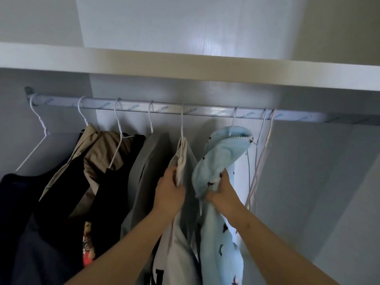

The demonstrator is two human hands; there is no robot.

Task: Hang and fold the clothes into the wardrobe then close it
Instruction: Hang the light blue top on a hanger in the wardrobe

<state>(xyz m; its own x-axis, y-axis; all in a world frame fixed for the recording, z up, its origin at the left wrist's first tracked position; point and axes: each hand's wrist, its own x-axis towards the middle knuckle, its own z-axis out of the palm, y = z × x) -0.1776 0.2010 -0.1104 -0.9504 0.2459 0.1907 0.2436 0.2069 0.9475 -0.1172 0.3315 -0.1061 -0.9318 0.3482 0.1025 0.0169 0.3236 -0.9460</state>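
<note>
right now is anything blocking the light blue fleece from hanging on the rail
Nothing visible does. The light blue fleece already hangs by its hanger from the rail, gripped by the right hand; the left hand grips the cream garment beside it.

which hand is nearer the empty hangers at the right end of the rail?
Right. The right hand grips the light blue garment just left of the empty hangers; the left hand pinches the cream garment, one hanger further left.
</note>
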